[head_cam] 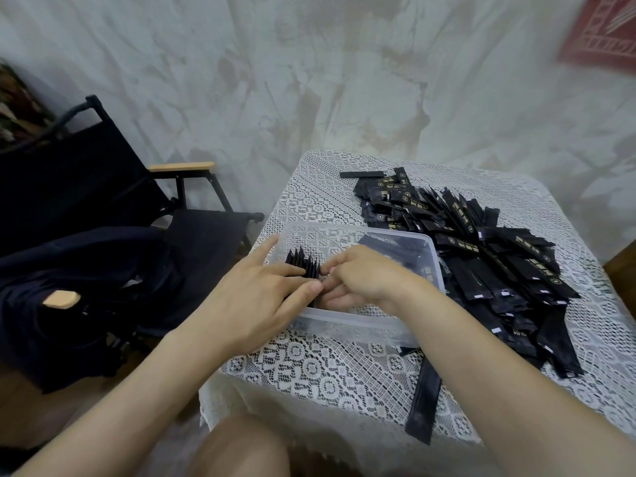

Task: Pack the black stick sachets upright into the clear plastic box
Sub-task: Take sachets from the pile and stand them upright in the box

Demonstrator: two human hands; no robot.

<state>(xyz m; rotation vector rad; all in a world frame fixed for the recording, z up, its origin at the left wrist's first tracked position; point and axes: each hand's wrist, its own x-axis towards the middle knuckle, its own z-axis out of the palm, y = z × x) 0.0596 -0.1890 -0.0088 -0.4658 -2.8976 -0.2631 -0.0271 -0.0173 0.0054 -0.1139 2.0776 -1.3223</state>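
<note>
The clear plastic box stands on the lace-covered table, near its left edge. A short row of black stick sachets stands upright in the box's left end. My left hand rests over the box's left rim, fingers straight, touching that row from the left, its thumb lying along the row's near side. My right hand reaches into the box from the right with fingers curled down against the row; what it pinches is hidden. More sachets lie flat in the box's right part.
A big loose pile of black sachets covers the table right of the box. One sachet hangs over the near table edge. A black folding chair with dark clothes on it stands close on the left. The wall is behind.
</note>
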